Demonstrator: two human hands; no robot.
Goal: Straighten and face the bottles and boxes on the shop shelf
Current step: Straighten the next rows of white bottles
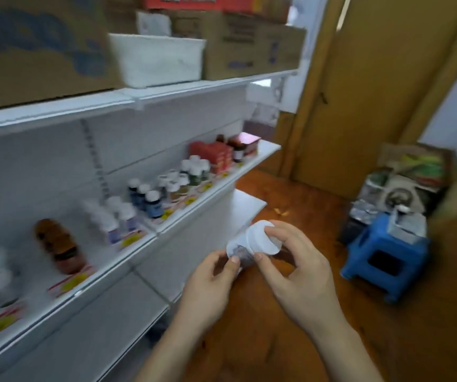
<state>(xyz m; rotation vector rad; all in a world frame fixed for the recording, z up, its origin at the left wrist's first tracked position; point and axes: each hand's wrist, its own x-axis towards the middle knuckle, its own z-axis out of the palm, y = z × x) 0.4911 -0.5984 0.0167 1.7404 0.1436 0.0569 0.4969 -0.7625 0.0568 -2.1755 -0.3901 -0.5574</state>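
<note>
I saw both hands holding one bottle (245,244) in the air, in front of the shelf (150,235) and below its front edge, not standing on any board. The left hand (211,282) pinched the body of the bottle from below, and the right hand (296,268) had its fingers curled around the white cap (263,237). The bottle lay tilted — its long axis went from the left hand up and to the right, the cap end higher. The shelf with the other bottles (150,199) and the red boxes (213,155) was to the left and above the hands, so I judged the left hand was nearer to it. The picture was blurred — I could read no brand or label, and on the yellow price tags (131,239) no writing either.
</note>
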